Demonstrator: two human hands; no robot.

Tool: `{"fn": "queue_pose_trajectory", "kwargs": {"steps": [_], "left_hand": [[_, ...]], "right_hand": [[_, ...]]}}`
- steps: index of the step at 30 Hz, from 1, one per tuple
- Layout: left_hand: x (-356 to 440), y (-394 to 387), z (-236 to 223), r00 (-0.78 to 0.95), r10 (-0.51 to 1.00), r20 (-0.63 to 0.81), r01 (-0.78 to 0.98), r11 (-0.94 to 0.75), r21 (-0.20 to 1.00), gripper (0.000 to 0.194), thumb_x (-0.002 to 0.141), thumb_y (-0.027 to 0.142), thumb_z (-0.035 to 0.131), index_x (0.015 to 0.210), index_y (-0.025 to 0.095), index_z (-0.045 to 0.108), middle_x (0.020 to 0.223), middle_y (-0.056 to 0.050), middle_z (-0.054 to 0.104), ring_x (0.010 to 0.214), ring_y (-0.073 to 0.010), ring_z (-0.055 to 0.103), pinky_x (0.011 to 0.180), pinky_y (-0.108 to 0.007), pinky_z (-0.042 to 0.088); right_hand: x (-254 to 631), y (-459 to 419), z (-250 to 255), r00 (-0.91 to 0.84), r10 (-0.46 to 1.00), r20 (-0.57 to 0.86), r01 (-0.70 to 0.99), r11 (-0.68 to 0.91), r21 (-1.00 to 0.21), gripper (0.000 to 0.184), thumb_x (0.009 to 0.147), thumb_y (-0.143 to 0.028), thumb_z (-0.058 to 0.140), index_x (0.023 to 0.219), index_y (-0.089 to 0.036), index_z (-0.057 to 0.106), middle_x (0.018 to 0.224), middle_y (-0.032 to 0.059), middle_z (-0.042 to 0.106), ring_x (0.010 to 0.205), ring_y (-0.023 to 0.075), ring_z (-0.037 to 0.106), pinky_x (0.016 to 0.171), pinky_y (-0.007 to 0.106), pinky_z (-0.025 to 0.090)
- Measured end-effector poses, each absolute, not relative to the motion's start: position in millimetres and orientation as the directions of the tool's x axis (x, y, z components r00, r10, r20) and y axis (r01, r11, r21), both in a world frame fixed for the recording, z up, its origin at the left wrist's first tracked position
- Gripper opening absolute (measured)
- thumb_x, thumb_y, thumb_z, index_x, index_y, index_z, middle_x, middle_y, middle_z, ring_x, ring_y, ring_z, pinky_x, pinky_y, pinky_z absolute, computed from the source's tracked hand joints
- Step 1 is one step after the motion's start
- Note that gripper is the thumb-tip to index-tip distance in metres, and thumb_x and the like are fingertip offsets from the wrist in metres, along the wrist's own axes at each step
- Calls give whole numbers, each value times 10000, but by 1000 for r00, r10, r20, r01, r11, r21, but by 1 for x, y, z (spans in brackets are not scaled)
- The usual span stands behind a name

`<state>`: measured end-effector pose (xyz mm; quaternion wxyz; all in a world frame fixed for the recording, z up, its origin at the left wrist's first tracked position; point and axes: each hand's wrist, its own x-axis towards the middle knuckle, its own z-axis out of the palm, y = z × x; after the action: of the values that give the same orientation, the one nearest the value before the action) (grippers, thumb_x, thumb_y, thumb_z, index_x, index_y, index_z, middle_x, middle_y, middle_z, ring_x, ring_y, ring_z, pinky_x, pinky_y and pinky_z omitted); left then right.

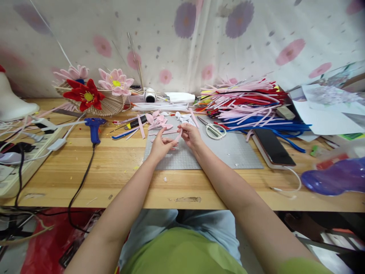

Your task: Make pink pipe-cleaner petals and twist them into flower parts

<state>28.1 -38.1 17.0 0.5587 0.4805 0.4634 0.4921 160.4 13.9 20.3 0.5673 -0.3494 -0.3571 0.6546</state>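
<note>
Above the grey cutting mat (242,158), a short pale pink pipe cleaner (179,135) spans the gap between my hands. My left hand (162,147) is closed, pinching its lower end between thumb and fingers. Closed around the upper end is my right hand (190,135), with the fingertips together. Just beyond them lie pink looped petals (158,121) and white looped pieces (185,118). Cut pink strips (141,126) rest by the mat's left edge. Scissors with pale handles (216,131) lie on the mat, right of my right hand.
A blue glue gun (95,129) and a power strip (31,160) are on the left. Pipe-cleaner flowers (88,96) stand behind. Bundles of coloured pipe cleaners (245,102) pile up at the back right, near a phone (273,146) and a purple container (336,177).
</note>
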Motion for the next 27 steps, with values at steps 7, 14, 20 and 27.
{"fn": "queue_pose_trajectory", "kwargs": {"steps": [7,14,20,27], "left_hand": [[31,-36,16,26,997,-68,-121,70,990,775,662,192,673,1326,146,276,746,-32,679,615,-151,650,523,-238,507],[21,-28,9,-78,983,165,180,-149,972,558,710,210,627,1236,189,443,812,-31,682,649,-125,624,629,-256,507],[-6,-28,21,-7,961,277,790,-165,591,412,698,266,637,1110,283,614,893,-8,696,898,-214,600,817,-353,457],[-11,-22,12,-25,925,378,826,-194,530,326,759,280,559,1066,219,652,1037,-45,666,1064,-229,511,916,-346,421]], "right_hand": [[156,10,18,-91,995,-29,-466,-68,-882,144,666,-277,633,659,-162,546,576,-33,622,302,0,211,332,189,80],[156,13,15,-182,983,-13,-316,-71,-946,231,720,-388,582,870,-214,612,911,-3,674,360,10,239,354,193,168],[172,28,-3,-76,965,250,536,251,-806,228,753,-230,564,957,-205,660,886,35,642,728,136,514,717,289,413],[171,27,-6,-165,957,237,864,256,-434,155,796,-218,533,881,-173,655,957,98,591,946,228,485,807,338,384]]}}
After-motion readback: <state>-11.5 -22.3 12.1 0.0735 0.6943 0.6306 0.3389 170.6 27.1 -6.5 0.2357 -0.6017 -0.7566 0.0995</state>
